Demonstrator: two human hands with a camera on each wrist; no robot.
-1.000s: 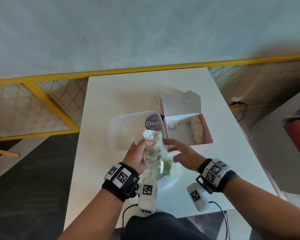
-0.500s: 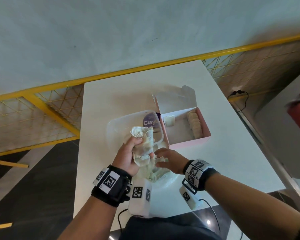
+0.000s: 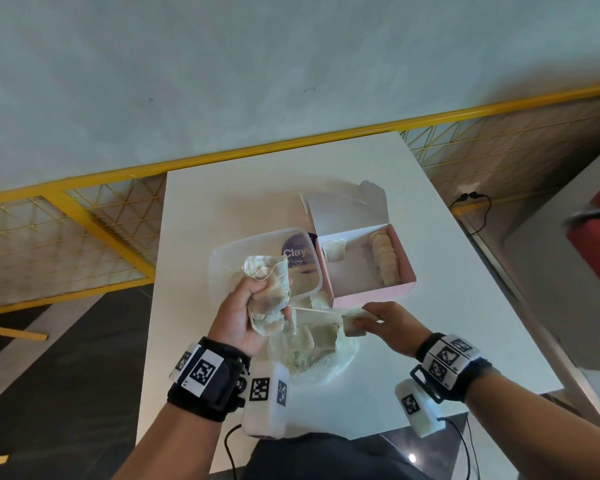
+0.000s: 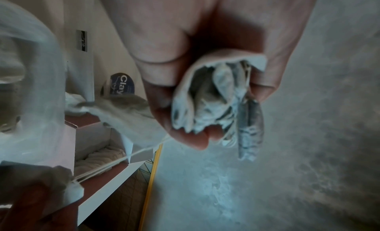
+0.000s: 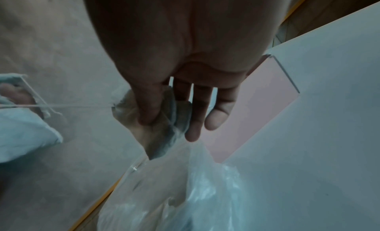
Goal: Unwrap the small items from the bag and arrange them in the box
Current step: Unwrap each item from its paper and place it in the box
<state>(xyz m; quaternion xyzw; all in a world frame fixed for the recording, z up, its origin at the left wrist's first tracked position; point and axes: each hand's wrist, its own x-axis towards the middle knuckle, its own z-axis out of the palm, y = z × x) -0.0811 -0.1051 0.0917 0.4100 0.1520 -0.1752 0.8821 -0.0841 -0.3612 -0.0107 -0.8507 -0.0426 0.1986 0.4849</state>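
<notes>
I am gripping a wad of wrappers in my left hand (image 3: 244,310) while my right hand (image 3: 383,325) is pinching one tea bag (image 3: 354,326) just above the plastic bag (image 3: 321,355) — the pink box (image 3: 373,295) is lying close at twelve o'clock, nearest my right.

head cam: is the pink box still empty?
No, the pink box already holds a row of small pale items along its right wall and one more in its far left corner.
</notes>
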